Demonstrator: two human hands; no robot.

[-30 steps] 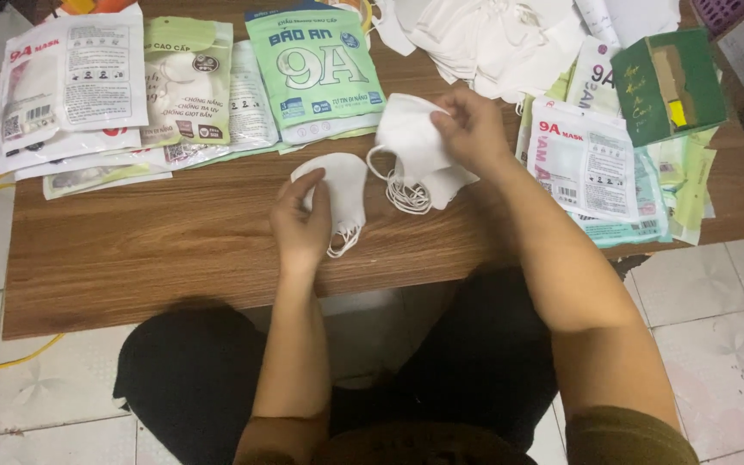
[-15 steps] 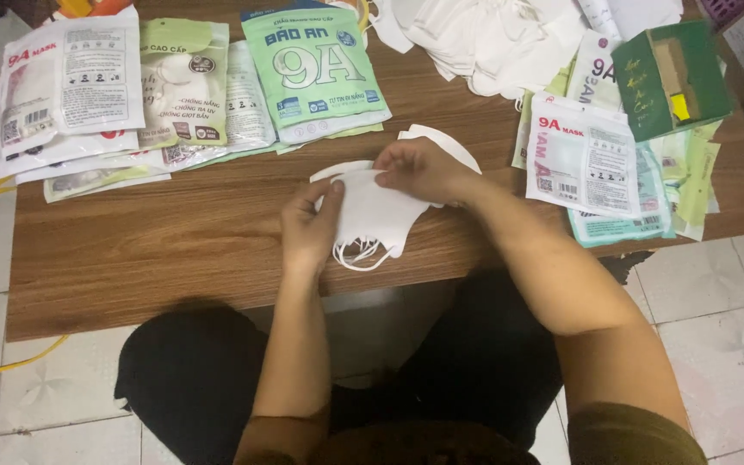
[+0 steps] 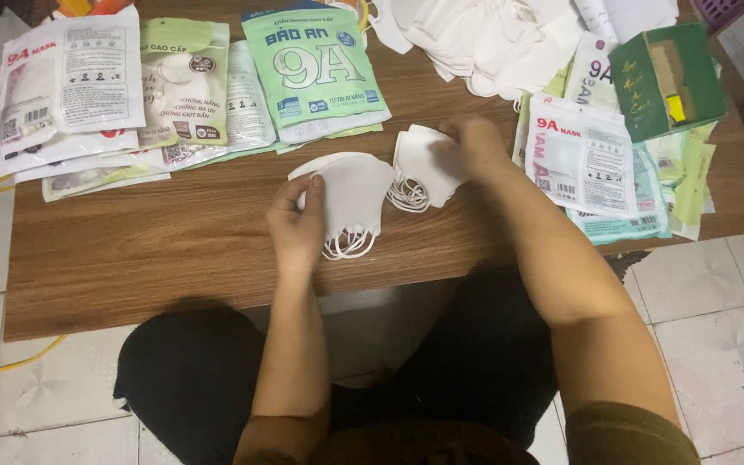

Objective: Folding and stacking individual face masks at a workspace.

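So the left hand (image 3: 296, 226) is resting on the desk (image 3: 148, 250) with its fingers curled over the left edge of a small stack of white masks (image 3: 350, 194), thumb on top, kind of pinning the stack flat; the ear loops spill out from under it toward the desk's near edge. The right hand (image 3: 467, 146) is out a bit further and to the right, fingers closed loosely round a second mask (image 3: 419, 164) that it's holding tipped up off the wood, loops dangling below it. That mask sits just beside the stack, edges nearly touching. The left forearm comes straight up from the lap, the right one angles in from the right with the elbow bent. Both masks are near the middle of the desk. Behind them there's a green packet (image 3: 316, 65) lying flat, more packets (image 3: 71, 95) fanned out at the far left, a heap of loose white masks (image 3: 484, 34) at the back, and on the right a white packet (image 3: 583, 155) on top of others, with a green box (image 3: 669, 82) past it.
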